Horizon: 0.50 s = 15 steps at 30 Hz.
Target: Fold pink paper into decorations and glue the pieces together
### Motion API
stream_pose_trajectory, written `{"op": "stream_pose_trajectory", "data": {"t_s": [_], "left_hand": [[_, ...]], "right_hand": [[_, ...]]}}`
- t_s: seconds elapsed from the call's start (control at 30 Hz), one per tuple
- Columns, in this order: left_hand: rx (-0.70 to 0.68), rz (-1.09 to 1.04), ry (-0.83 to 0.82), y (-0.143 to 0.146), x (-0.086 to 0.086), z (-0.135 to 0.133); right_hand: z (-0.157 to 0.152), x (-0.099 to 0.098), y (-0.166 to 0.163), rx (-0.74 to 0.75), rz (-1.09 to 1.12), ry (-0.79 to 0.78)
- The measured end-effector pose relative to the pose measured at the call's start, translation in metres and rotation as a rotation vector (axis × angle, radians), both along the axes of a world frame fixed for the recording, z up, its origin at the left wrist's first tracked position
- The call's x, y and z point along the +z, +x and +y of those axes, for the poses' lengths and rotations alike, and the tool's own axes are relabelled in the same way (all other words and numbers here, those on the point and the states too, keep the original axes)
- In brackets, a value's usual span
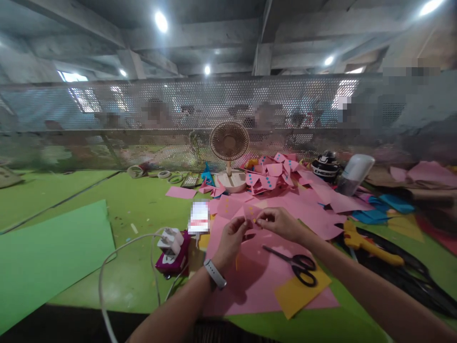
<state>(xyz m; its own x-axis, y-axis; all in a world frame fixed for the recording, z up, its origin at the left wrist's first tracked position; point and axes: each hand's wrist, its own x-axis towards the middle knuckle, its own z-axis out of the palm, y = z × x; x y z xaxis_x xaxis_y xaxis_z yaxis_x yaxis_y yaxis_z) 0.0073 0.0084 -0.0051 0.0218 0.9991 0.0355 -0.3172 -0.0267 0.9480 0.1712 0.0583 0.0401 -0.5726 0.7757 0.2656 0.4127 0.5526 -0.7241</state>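
Note:
Both my hands meet over the pink paper sheets (257,281) on the green table. My left hand (232,238), with a pale wristband, pinches the lower edge of a small pink paper piece (252,213) with yellow dots. My right hand (280,222) pinches the same piece from the right side. Black-handled scissors (296,263) lie closed on the pink sheet just below my right wrist, partly on a yellow paper square (298,295).
A small fan (229,143) stands behind a heap of dotted pink pieces (274,174). A yellow glue gun (367,243) lies right. A white charger and cable (171,240) sit left beside a green sheet (53,257). A perforated metal screen (214,109) closes the back, people behind it.

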Motion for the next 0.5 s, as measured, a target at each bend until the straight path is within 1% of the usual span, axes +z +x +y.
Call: {"op": "stream_pose_trajectory", "data": {"t_s": [0.3, 0.5], "left_hand": [[-0.028, 0.059, 0.06, 0.0016, 0.0006, -0.0006], [-0.032, 0.086, 0.099, 0.0017, -0.0009, 0.0]], "right_hand": [[0.0029, 0.0028, 0.0002, 0.023, -0.032, -0.013], [0.004, 0.0033, -0.0003, -0.005, -0.052, -0.045]]}}
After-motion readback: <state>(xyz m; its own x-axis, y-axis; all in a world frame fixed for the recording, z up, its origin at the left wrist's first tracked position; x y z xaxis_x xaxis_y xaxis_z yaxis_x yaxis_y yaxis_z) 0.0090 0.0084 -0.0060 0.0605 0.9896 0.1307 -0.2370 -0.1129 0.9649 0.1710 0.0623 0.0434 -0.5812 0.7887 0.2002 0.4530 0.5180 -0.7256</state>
